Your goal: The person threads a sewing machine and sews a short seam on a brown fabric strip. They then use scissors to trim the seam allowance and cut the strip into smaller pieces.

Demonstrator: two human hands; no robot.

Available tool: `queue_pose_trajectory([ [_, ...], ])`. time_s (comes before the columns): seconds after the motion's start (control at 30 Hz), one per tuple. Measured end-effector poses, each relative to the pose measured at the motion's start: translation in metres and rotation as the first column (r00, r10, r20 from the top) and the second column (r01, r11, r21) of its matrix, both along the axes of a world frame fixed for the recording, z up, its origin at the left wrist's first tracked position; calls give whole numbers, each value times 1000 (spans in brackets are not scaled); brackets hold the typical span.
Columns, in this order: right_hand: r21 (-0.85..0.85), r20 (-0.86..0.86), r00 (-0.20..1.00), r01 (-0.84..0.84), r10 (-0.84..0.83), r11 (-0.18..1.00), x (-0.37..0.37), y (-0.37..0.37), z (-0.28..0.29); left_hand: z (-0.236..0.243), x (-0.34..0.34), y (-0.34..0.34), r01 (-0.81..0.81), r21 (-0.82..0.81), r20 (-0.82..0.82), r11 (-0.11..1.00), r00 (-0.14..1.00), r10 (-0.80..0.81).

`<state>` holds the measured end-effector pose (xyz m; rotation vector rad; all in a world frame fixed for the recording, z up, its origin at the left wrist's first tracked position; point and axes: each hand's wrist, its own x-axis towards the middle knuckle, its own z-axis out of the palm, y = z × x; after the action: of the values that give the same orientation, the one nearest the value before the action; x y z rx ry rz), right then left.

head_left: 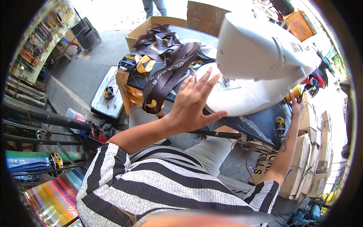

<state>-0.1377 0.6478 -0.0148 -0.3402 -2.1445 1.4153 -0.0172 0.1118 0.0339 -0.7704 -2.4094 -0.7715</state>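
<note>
A white sewing machine (249, 49) stands on a dark, marble-patterned table (245, 126). My left hand (194, 98) is open, its fingers spread over the left edge of the machine's white bed (242, 102). Beyond the machine's right end, my right hand (297, 107) has its fingers around a yellow spool-like thing (295, 92); part of that grip is hidden. Dark brown printed ribbons (172, 70) lie heaped left of the machine and hang over the table's near edge. A loop of gold ribbon (145, 64) shows among them. Round black-and-gold medallions (129, 60) rest near the pile.
A low board (104, 94) holding a small round piece stands left of the table. Stacked cardboard boxes (298, 162) are at the right, and another open box (130, 38) is behind the ribbons. Metal bars (45, 113) and colourful ribbons (56, 195) lie to my left. A person's legs (154, 7) show at the back.
</note>
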Motion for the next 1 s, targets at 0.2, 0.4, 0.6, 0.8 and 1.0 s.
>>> queue_pose_trajectory([
  [0.2,7,-22,1000,-7,7,1000,-8,10,-8,-15,-64,-51,38,499,147,866,981,-127],
  [0.4,55,111,989,89,-95,994,11,-4,14,-33,-173,-38,-201,-133,-173,971,969,177],
  [0.6,135,16,996,86,-89,987,62,-25,42,-31,-229,-53,-59,-213,279,975,953,118],
  [0.8,107,-113,993,33,-20,994,136,-104,63,-29,-214,-90,126,130,346,984,924,-164],
  [1.0,172,-241,953,-144,183,974,190,-239,65,-42,-121,-104,-24,649,407,761,855,-320],
])
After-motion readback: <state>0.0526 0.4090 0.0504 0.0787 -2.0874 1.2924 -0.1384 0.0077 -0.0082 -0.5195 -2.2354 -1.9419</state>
